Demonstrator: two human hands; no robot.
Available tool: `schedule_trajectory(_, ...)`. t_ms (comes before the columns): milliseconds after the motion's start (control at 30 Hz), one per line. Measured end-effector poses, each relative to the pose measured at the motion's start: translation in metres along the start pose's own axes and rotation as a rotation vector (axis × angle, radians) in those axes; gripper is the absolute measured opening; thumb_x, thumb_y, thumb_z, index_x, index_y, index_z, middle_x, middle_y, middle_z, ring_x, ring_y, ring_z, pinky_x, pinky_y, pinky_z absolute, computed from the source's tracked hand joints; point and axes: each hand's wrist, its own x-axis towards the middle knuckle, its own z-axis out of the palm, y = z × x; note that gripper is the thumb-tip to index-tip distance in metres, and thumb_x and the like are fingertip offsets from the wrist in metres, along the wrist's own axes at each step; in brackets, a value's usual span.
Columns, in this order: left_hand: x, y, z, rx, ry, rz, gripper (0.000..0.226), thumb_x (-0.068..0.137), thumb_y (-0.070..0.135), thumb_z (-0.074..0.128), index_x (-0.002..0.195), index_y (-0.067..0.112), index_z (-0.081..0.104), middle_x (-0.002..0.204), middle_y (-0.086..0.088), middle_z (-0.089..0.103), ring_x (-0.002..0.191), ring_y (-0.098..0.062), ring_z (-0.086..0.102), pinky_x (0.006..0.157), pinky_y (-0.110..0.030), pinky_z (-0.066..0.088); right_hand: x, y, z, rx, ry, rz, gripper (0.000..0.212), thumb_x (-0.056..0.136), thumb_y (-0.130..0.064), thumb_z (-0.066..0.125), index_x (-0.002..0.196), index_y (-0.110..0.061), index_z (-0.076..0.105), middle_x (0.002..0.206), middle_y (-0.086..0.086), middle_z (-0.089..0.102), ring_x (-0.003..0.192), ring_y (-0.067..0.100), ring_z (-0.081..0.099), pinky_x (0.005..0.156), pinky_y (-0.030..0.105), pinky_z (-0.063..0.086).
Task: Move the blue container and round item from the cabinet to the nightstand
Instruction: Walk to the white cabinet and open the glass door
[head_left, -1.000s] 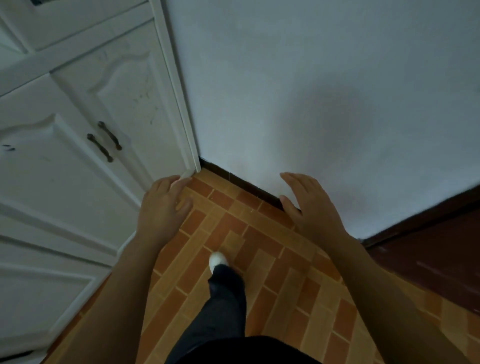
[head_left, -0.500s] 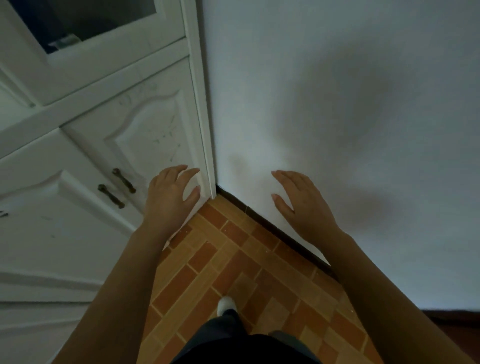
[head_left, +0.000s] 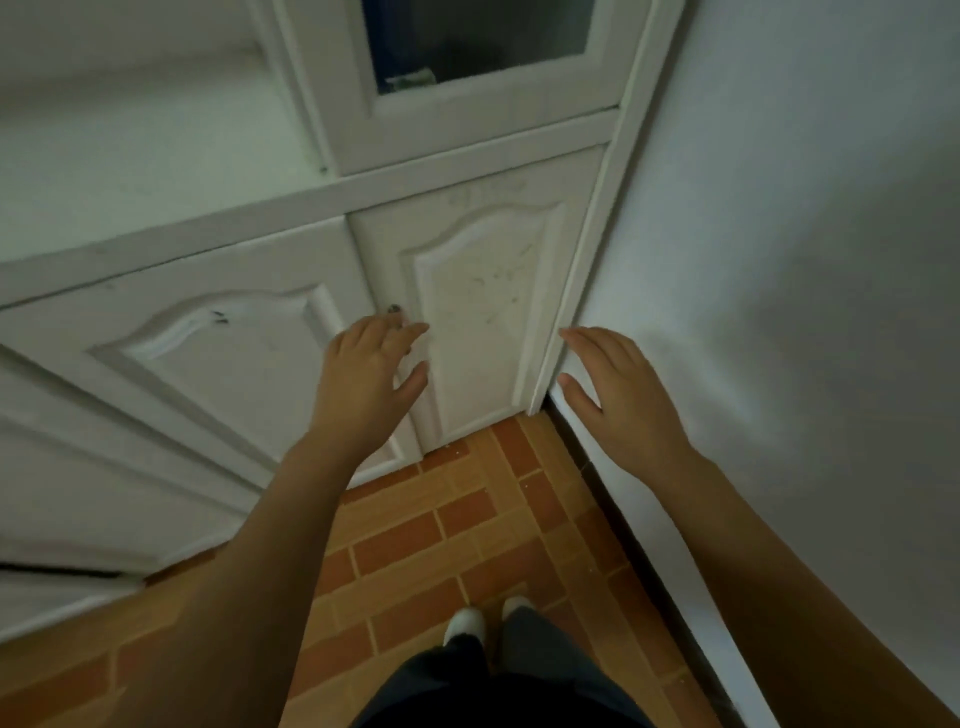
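Note:
A white cabinet fills the upper left, its panelled lower doors closed. Above them a glass-fronted door shows a dark interior with a blue shape at its left edge and a pale item on the shelf; neither is clear enough to name. My left hand hovers in front of the lower doors, fingers spread, covering a dark door handle. My right hand is held out open by the cabinet's right edge, near the wall. Both hands hold nothing. No nightstand is in view.
A white wall runs along the right with a dark skirting strip at its foot. The floor is orange and red brick-pattern tile. My legs and white shoes stand close to the cabinet.
My view has swung left and up, bringing the cabinet from the left side to straight ahead. Both hands stay raised and open; the left one now lies over the door handles.

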Motion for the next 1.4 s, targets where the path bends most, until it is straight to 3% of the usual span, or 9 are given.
schedule_trajectory(267, -0.026, -0.004, -0.036, 0.094, 0.142, -0.218, 0.042, 0.089, 0.030, 0.053, 0.128, 0.017, 0.048, 0.134, -0.014, 0.050, 0.126, -0.032, 0.041, 0.104, -0.049, 0.030, 0.049, -0.025, -0.011, 0.012, -0.029, -0.282, 0.056, 0.091, -0.041, 0.027, 0.134, -0.009, 0.041, 0.137, 0.011, 0.047, 0.128, 0.027, 0.037, 0.106, 0.044, 0.032)
schedule_trajectory(800, 0.051, 0.015, -0.173, 0.237, 0.572, -0.142, 0.042, 0.090, 0.030, 0.051, 0.130, 0.016, 0.046, 0.135, -0.014, 0.048, 0.127, -0.031, 0.039, 0.104, -0.046, 0.029, 0.137, -0.088, -0.105, 0.037, 0.295, -0.563, 0.051, 0.093, -0.039, 0.033, 0.134, -0.009, 0.041, 0.137, 0.012, 0.048, 0.128, 0.027, 0.039, 0.106, 0.037, 0.027)
schedule_trajectory(1067, 0.091, 0.015, -0.228, 0.280, 0.646, -0.094, 0.044, 0.091, 0.032, 0.049, 0.132, 0.017, 0.043, 0.136, -0.014, 0.047, 0.128, -0.031, 0.038, 0.104, -0.046, 0.029, 0.172, -0.123, -0.159, 0.015, 0.425, -0.650, 0.054, 0.091, -0.040, 0.030, 0.133, -0.008, 0.042, 0.136, 0.011, 0.048, 0.129, 0.027, 0.037, 0.107, 0.039, 0.026)
schedule_trajectory(1400, 0.118, 0.006, -0.243, 0.290, 0.651, -0.063, 0.046, 0.091, 0.033, 0.049, 0.133, 0.016, 0.041, 0.137, -0.015, 0.045, 0.126, -0.032, 0.040, 0.104, -0.046, 0.031, 0.206, -0.143, -0.187, 0.014, 0.481, -0.668, 0.043, 0.094, -0.028, 0.044, 0.133, -0.010, 0.042, 0.136, 0.009, 0.048, 0.127, 0.025, 0.039, 0.103, 0.032, 0.027)
